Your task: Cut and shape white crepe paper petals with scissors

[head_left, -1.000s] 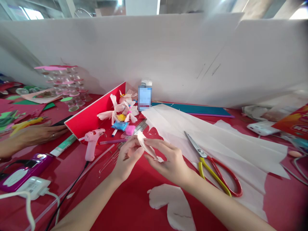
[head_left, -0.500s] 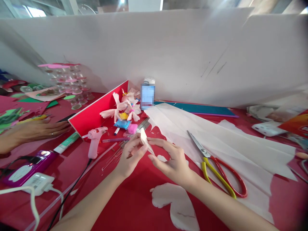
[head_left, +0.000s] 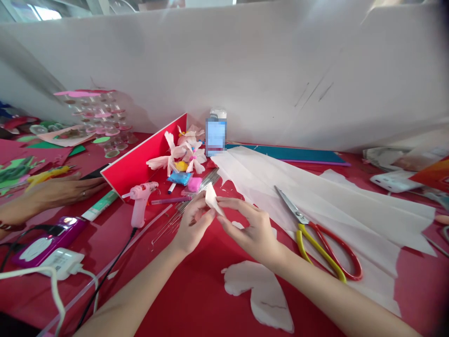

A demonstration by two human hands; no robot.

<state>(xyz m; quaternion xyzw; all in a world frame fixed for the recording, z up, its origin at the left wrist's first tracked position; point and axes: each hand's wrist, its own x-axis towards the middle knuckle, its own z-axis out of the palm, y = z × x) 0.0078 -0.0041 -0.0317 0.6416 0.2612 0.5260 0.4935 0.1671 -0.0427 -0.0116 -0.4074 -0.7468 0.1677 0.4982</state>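
Both my hands meet over the red tabletop, pinching a small piece of white crepe paper [head_left: 212, 199] between their fingertips. My left hand [head_left: 192, 223] holds its lower edge, and my right hand [head_left: 249, 229] grips it from the other side. To my right lies a large sheet of white crepe paper [head_left: 315, 210] with ragged cut edges. Yellow-and-red handled scissors [head_left: 317, 250] rest on that sheet, closed. Below my hands lies a heart-shaped cut piece of white paper [head_left: 257, 292].
A pink glue gun [head_left: 140, 202] with a black cord, a bundle of thin wires [head_left: 199, 187] and paper flowers [head_left: 180, 157] stand behind a red board [head_left: 142, 157]. A co-worker's hand [head_left: 63, 191] rests at the left, near a purple device [head_left: 49, 242] and a white charger [head_left: 62, 263].
The small paper piece now stands more upright and looks shorter between my fingertips. My hands have drawn slightly closer, and the whole view has shifted a little as my head moved.
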